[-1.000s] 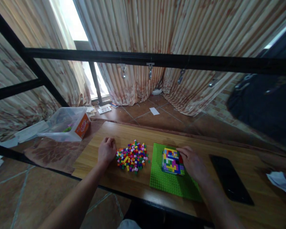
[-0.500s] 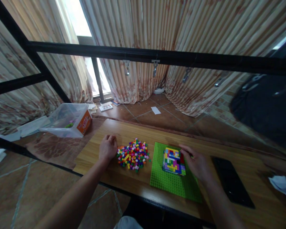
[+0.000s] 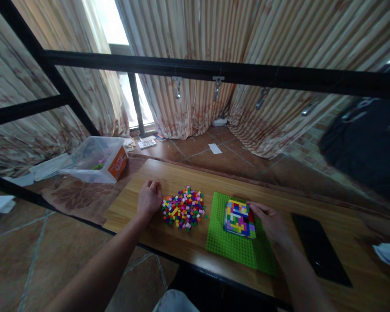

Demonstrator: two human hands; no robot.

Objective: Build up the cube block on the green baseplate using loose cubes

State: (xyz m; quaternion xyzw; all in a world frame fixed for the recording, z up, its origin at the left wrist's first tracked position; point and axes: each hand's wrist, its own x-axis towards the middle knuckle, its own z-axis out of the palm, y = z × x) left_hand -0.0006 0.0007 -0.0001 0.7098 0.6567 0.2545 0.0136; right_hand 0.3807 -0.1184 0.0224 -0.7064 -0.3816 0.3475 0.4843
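My left hand (image 3: 150, 198) rests curled on the table, right beside a loose heap of small colourful toy bricks (image 3: 183, 208). Its fingers are closed, and whatever may be inside them is hidden. On a green studded baseplate (image 3: 227, 249) stands a squarish multicoloured brick structure (image 3: 239, 220), its top a patchwork with some darker gaps. At the far right corner of that structure is my right hand (image 3: 270, 222), fingers pressed together, tips touching or just above the edge. Any small brick in that pinch is too small to make out.
A black phone-like slab (image 3: 320, 249) lies right of the baseplate on the wooden table (image 3: 178, 171). White paper (image 3: 389, 255) is at the right edge. A clear plastic bin (image 3: 94, 167) sits beyond the table's left end. A black metal bar (image 3: 195, 67) crosses ahead.
The view has shifted slightly. My right fingers have drawn closer together and lowered a little at the structure's corner. My left hand stays beside the heap.
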